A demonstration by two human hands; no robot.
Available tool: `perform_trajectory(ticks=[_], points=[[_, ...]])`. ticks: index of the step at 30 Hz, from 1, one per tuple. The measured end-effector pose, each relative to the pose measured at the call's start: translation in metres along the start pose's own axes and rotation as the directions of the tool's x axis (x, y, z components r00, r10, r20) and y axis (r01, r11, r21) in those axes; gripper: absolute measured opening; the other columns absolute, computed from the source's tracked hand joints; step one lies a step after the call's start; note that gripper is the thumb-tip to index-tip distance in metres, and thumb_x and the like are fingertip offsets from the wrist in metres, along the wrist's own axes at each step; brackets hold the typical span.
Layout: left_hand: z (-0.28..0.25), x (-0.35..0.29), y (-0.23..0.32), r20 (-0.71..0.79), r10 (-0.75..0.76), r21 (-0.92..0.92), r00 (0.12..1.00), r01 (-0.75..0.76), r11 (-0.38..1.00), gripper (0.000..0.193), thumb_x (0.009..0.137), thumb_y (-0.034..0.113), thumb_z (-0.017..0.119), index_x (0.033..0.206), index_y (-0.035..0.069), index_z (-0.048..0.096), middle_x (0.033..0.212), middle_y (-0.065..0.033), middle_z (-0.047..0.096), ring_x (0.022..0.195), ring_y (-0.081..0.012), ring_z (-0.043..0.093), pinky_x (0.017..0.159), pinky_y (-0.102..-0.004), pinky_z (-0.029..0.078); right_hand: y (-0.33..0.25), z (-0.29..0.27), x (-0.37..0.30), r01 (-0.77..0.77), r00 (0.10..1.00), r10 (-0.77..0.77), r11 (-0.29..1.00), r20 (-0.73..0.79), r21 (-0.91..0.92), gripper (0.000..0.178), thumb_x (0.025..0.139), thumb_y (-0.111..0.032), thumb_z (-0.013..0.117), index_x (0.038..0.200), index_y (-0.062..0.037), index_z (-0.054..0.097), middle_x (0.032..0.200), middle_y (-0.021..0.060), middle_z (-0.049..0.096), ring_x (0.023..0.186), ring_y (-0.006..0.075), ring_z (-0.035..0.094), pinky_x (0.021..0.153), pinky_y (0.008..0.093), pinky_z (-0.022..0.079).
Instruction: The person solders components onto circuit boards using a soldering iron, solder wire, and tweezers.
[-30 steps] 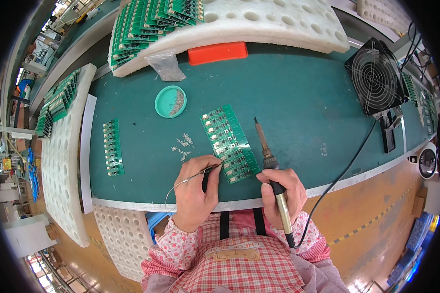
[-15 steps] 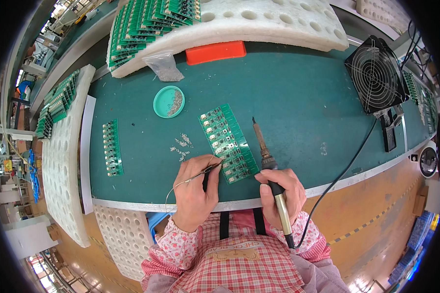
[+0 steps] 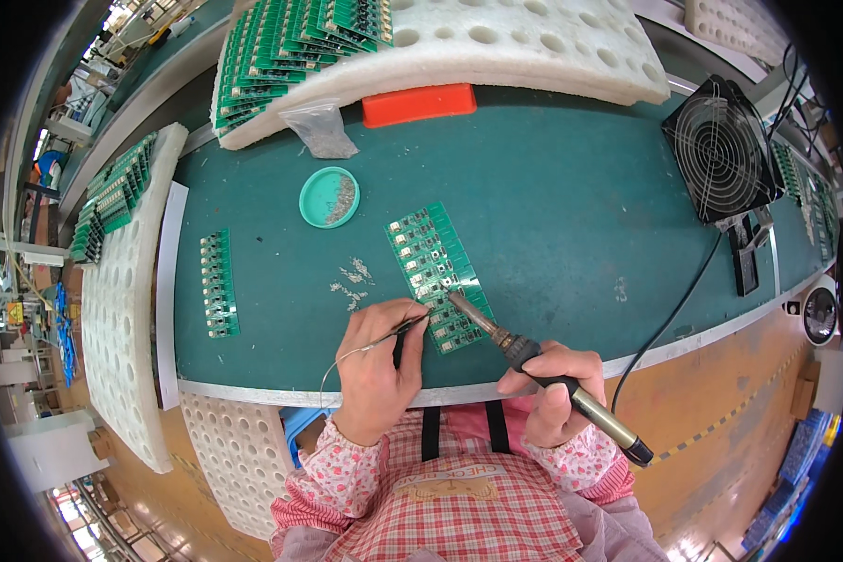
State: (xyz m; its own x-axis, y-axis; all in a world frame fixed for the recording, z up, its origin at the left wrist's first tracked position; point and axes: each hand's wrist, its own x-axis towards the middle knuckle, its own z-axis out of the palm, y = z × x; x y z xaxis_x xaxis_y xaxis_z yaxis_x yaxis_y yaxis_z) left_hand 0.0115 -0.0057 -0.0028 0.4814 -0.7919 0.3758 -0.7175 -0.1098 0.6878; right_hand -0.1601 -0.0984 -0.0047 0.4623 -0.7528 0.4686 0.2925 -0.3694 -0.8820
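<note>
Two hands: both busy at the green circuit board [image 3: 437, 277], mid-bench.
Left hand [image 3: 377, 361]: fingers pinched on solder wire [image 3: 370, 345].
Right hand [image 3: 551, 391]: fist wrapped round soldering iron [image 3: 525, 358], tip touching board.

Right hand [image 3: 551, 393] tips a soldering iron [image 3: 525, 353] onto the green circuit board [image 3: 437, 274] — left hand [image 3: 377, 373] feeds solder wire [image 3: 365, 347] alongside.

Both forearms are extended forward; the left hand [image 3: 377, 361] is pinched at the fingertips, the right hand [image 3: 554, 391] is curled in a fist-like grip
</note>
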Motion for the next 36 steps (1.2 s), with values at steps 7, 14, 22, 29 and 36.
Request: perform_trajectory(ticks=[7,14,22,29,36], points=[[0.000,0.001,0.001,0.000,0.004,-0.006,1.000,-0.004,1.000,0.016,0.083,-0.008,0.067,0.098,-0.003,0.064,0.098,-0.0140,0.068,0.088,-0.0282,0.066,0.077,-0.0336,0.052,-0.003,0.001,0.006,-0.025,0.999,0.023,0.999,0.042,0.037,0.023,0.099,-0.022,0.056,0.104,-0.0005,0.062,0.074,0.0102,0.072,0.063,0.0214,0.069,0.059,0.0339,0.056],[0.000,0.001,0.002,-0.005,0.000,-0.002,1.000,-0.001,1.000,0.016,0.083,-0.008,0.068,0.098,-0.002,0.064,0.098,-0.0138,0.068,0.087,-0.0283,0.066,0.077,-0.0344,0.051,-0.003,0.002,0.008,-0.027,0.996,0.024,0.999,0.086,0.034,0.021,0.098,-0.021,0.058,0.105,-0.0007,0.062,0.075,0.0105,0.072,0.063,0.0224,0.070,0.059,0.0340,0.056],[0.001,0.000,-0.001,-0.005,0.019,0.001,1.000,-0.019,1.000,0.027,0.079,-0.008,0.071,0.103,0.001,0.065,0.100,-0.0120,0.068,0.087,-0.0310,0.064,0.075,-0.0375,0.051,-0.003,0.001,0.010,0.001,0.995,-0.004,1.000,0.101,0.030,0.021,0.099,-0.021,0.058,0.106,-0.0009,0.062,0.074,0.0102,0.072,0.062,0.0217,0.070,0.058,0.0335,0.056],[0.000,0.002,0.001,-0.007,0.021,0.002,1.000,-0.021,1.000,0.023,0.081,-0.008,0.069,0.101,0.001,0.065,0.099,-0.0127,0.068,0.086,-0.0299,0.065,0.075,-0.0361,0.051,-0.007,-0.004,0.000,-0.207,0.978,0.209,0.974,0.011,-0.086,0.015,0.099,-0.016,0.055,0.097,-0.0018,0.060,0.070,0.0072,0.068,0.059,0.0154,0.067,0.057,0.0292,0.054],[0.001,0.001,0.000,-0.018,0.030,0.018,0.999,-0.029,0.999,0.020,0.083,-0.007,0.068,0.100,0.000,0.064,0.097,-0.0131,0.068,0.085,-0.0285,0.065,0.075,-0.0346,0.051,-0.008,0.001,0.007,-0.270,0.960,0.277,0.955,0.047,-0.123,0.010,0.097,-0.007,0.055,0.098,0.0005,0.062,0.073,0.0086,0.069,0.060,0.0135,0.068,0.056,0.0266,0.054]])
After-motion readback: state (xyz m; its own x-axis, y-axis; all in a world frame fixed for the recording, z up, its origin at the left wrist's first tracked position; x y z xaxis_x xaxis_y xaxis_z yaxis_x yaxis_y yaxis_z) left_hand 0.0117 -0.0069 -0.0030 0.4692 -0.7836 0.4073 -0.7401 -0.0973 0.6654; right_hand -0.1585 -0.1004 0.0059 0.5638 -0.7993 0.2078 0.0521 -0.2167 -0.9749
